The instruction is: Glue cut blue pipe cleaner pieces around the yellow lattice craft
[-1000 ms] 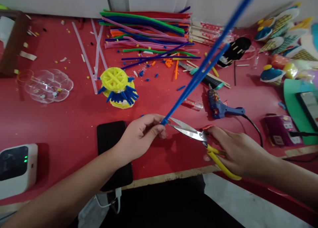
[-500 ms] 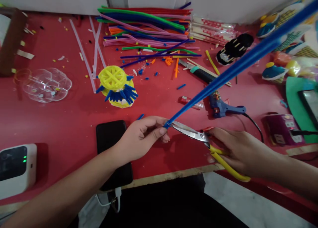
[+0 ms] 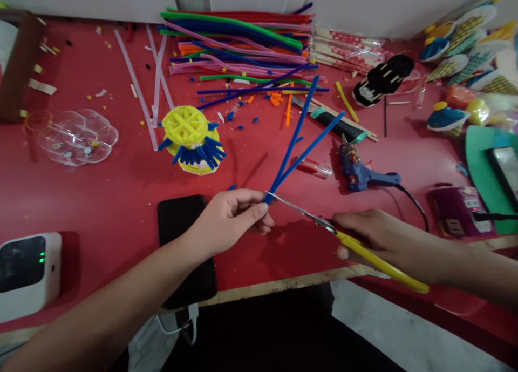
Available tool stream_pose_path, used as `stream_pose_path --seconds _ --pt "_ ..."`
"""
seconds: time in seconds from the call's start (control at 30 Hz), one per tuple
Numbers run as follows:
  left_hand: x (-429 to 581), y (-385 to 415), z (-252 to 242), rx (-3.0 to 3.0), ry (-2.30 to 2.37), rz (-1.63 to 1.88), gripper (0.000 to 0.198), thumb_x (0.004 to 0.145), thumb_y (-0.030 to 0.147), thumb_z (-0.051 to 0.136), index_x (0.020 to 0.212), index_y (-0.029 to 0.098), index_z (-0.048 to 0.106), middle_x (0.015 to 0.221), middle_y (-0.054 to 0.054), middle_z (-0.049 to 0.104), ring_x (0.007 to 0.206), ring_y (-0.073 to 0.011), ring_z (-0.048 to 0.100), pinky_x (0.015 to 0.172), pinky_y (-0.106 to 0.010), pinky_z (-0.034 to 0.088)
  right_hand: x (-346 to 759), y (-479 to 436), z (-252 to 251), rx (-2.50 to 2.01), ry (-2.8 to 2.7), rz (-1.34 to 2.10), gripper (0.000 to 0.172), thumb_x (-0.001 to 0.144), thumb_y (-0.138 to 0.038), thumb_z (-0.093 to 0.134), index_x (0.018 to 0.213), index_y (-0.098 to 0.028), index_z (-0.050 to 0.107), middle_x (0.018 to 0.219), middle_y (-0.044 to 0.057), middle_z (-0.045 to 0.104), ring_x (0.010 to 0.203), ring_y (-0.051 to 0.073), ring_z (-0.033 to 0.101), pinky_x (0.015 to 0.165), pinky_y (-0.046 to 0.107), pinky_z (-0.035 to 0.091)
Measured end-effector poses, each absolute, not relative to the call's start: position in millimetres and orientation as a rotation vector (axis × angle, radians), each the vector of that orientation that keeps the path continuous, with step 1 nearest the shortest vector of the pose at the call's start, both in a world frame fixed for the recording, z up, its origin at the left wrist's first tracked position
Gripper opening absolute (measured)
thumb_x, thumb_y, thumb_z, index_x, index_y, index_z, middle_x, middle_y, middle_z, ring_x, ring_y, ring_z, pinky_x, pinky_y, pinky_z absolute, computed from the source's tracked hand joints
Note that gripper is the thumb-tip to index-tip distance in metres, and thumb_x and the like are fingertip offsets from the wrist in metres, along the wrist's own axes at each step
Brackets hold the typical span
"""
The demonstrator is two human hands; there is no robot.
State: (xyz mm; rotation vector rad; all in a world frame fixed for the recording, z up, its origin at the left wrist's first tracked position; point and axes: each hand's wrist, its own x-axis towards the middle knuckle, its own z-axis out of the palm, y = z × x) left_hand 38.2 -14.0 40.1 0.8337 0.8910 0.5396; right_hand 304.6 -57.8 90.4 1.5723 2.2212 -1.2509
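My left hand point(image 3: 234, 221) pinches the lower ends of blue pipe cleaners point(image 3: 299, 126) between thumb and fingers; two lengths fan upward from the pinch. In my right hand point(image 3: 384, 239) are scissors with yellow handles point(image 3: 376, 261). Their metal blades lie across the blue stems just above my left fingertips; whether the blades have cut through, I cannot tell. Beyond my left hand stands a yellow wheel-like craft piece point(image 3: 184, 124) with a fringe of short blue pieces point(image 3: 202, 155) below its top. A black phone point(image 3: 182, 215) lies partly under my left wrist.
Many coloured pipe cleaners point(image 3: 243, 37) are piled at the back. A glue gun point(image 3: 356, 169), a cutter knife point(image 3: 335, 124) and a purple power socket box point(image 3: 461, 210) lie to the right. A clear flower-shaped tray point(image 3: 76, 137) and a white device point(image 3: 30, 275) are at left.
The blue pipe cleaners swung from a long rightward slant to more upright and now spread in a V. The scissors turned edge-on, their blades across the stems.
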Motion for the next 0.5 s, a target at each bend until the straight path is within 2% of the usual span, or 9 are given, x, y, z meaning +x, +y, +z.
stream_pose_path --seconds 0.2,0.5 --pt "40.3 -12.7 44.3 0.789 0.980 0.458 0.006 0.086 0.013 0.067 0.080 0.016 0.068 0.062 0.000 0.073 0.053 -0.0107 0.068 0.062 -0.024 0.059 306.9 -55.1 82.1 1.533 2.236 -1.147 0.059 0.094 -0.073 0.035 0.065 -0.022 0.046 0.055 -0.001 0.053 0.046 0.011 0.048 0.046 0.026 0.032" --pt "41.6 -10.4 48.7 0.718 1.015 0.431 0.021 0.092 0.007 0.057 0.074 0.015 0.065 0.061 0.000 0.072 0.052 -0.0079 0.067 0.058 -0.018 0.056 303.5 -43.8 76.3 1.471 2.226 -1.165 0.063 0.097 -0.070 0.030 0.065 -0.021 0.052 0.056 0.001 0.059 0.049 0.012 0.053 0.048 0.025 0.036"
